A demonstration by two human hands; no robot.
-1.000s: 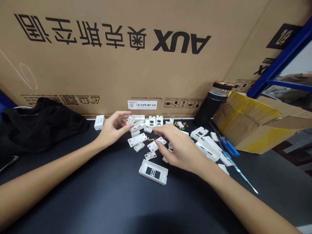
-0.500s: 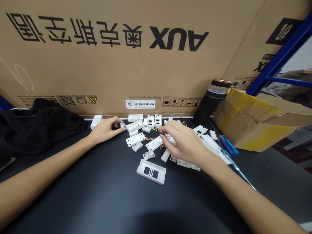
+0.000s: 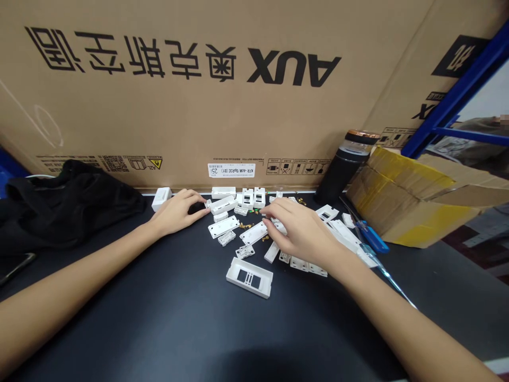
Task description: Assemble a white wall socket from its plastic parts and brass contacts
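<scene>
on the black workbench [image 3: 119, 307], the right hand [image 3: 302, 231] hangs open, fingers arched above scattered white plastic housings [image 3: 224, 226] (light, stiff, probably brittle; best pinched by their long edges). the left hand [image 3: 177, 212] curls narrowly beside a tiny white piece [image 3: 207, 203], held or not i cannot tell.

The left hand [image 3: 177, 212] curls low, the right hand [image 3: 302, 231] arches downward.

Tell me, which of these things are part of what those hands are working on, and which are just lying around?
Part of the work: left hand, right hand, white plastic housing parts, small brass pieces.

Just lying around: black cloth, black bottle, blue-handled screwdriver, taped cardboard box, AUX carton.
</scene>
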